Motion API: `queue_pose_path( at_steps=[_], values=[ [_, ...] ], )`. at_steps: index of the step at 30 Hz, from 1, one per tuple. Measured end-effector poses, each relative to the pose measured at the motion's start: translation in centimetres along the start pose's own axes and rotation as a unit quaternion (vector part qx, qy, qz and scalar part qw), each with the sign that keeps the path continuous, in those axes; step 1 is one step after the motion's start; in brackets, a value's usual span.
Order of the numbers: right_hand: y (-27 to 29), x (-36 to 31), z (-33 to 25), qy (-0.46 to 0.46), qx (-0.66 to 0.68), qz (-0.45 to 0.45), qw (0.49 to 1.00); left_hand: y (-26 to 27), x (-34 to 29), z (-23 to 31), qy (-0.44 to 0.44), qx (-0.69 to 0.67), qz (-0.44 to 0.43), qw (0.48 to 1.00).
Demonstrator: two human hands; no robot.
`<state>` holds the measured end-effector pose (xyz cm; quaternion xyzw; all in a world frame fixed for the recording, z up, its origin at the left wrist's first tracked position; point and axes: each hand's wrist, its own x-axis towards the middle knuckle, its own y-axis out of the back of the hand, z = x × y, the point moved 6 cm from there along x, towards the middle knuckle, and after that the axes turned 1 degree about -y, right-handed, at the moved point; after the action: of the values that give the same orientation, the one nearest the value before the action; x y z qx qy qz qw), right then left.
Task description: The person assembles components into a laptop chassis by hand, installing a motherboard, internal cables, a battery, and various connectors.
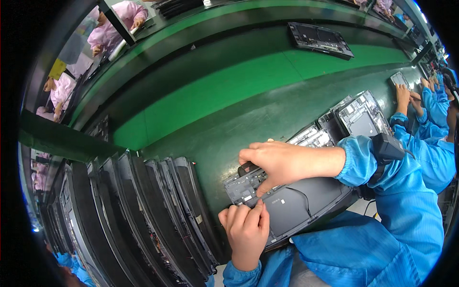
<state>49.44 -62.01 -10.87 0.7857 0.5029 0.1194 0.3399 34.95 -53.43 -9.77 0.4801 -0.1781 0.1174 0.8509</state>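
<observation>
Head view: left hand (246, 229) and right hand (277, 162) pinch closed on an open device (287, 205); steady, light pressure seems best.

The opened device (287, 203) is a flat, dark grey slab lying face down at the near edge of the green surface (215, 95), tilted so that its right end points away. Its left end shows bare grey circuitry and small parts, while the rest is a smooth black panel crossed by a thin black cable (302, 200).
</observation>
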Motion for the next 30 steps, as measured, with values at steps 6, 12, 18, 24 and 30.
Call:
queue_pose_path(
  at_steps=[6, 12, 18, 24, 30],
  values=[
    [-0.2, 0.6, 0.1, 0.001, 0.002, -0.017, 1.000, 0.4, -0.3, -0.9, 0.066, 0.022, 0.061, 0.996],
    [-0.1, 0.6, -0.1, -0.003, -0.007, -0.026, 1.000, 0.1, -0.4, -1.4, 0.109, -0.001, 0.062, 0.992],
    [0.2, 0.4, -0.3, -0.017, 0.004, -0.026, 1.000, -0.2, -0.8, -1.8, 0.161, -0.052, 0.044, 0.985],
    [0.2, 0.4, -0.3, -0.007, -0.004, -0.026, 1.000, 0.3, -1.1, -1.6, 0.180, -0.004, 0.069, 0.981],
    [0.0, 0.6, -0.2, -0.016, -0.003, -0.034, 0.999, -1.6, -2.3, -4.7, 0.218, -0.252, 0.111, 0.936]
  ],
)
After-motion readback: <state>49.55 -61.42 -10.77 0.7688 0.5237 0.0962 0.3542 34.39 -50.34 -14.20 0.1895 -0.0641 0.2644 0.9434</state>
